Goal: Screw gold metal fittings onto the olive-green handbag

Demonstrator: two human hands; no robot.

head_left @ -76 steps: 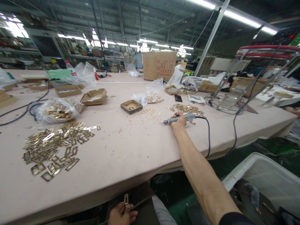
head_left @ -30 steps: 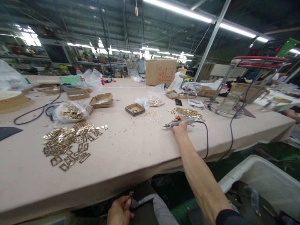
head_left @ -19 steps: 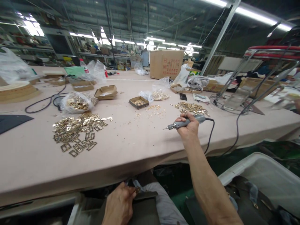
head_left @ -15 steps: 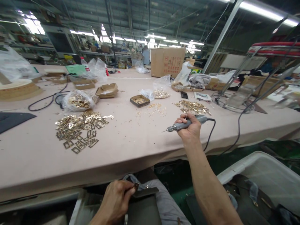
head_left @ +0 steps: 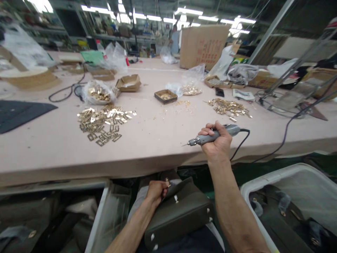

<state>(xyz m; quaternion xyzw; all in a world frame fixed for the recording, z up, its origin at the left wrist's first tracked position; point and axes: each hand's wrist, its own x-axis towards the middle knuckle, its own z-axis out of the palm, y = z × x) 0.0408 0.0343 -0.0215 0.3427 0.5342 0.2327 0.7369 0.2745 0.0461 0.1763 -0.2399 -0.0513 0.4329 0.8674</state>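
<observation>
**Driver lifted off the table, bag now on the lap**

Since the earlier frames the right hand (head_left: 217,142) has raised the driver (head_left: 213,135) off the table (head_left: 158,144) and drawn it back to the near edge, and a dark bag (head_left: 176,214) has come into sight on the lap.

Head view: the right hand is wrapped around the grey driver, fingers pressed tight on its barrel, bit pointing left, just above the table's front edge. Its black cord (head_left: 240,144) trails off to the right. The left hand (head_left: 155,191) sits below the table edge, fingers pinched on the bag's upper corner beside a small brass fitting (head_left: 166,181). The bag lies tilted across the lap, pale studs on its side.

On the table, a spread of brass plates (head_left: 105,121) lies to the left, a smaller heap (head_left: 229,107) to the right, and a small box (head_left: 165,96) of screws between them, farther back. A white bin (head_left: 263,179) stands at the right holding more dark bags.
</observation>
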